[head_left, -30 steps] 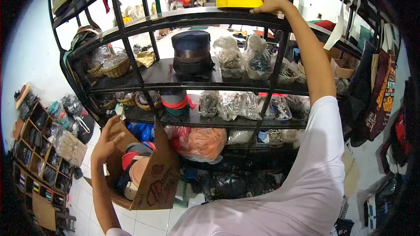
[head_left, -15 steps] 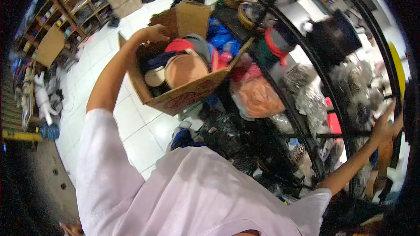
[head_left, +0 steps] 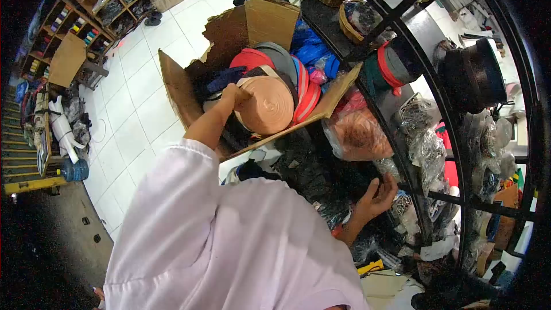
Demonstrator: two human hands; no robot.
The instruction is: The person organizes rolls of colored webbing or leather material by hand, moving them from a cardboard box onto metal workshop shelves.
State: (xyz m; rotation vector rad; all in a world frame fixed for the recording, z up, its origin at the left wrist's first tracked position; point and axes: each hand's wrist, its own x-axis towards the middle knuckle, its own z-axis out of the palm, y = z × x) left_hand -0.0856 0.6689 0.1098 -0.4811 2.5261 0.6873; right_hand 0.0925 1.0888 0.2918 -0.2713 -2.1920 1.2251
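An open cardboard box (head_left: 270,14) holds several rolls of coiled band. My left hand (head_left: 232,99) reaches into it, fingers closed at the left edge of a peach-coloured roll (head_left: 265,106) that lies with its spiral side up. Behind that roll are a red roll (head_left: 251,59) and a grey roll (head_left: 274,56); a red-and-grey striped roll (head_left: 307,100) leans at its right. Dark blue cloth (head_left: 225,79) lies beside my left fingers. My right hand (head_left: 376,198) is open and holds nothing, raised in front of the black metal rack, below a clear bag of orange material (head_left: 359,135).
The black rack (head_left: 427,120) on the right carries plastic-wrapped bundles and a large dark roll (head_left: 473,74). Wicker baskets (head_left: 350,23) stand at the back. Wooden cubbyholes (head_left: 109,0) line the far left, beyond the white tiled floor (head_left: 129,115). A blue water jug (head_left: 74,169) lies at left.
My left hand has moved from the box's back left side down to the peach roll. My right hand has come inward from the far right of the rack. The view has shifted.
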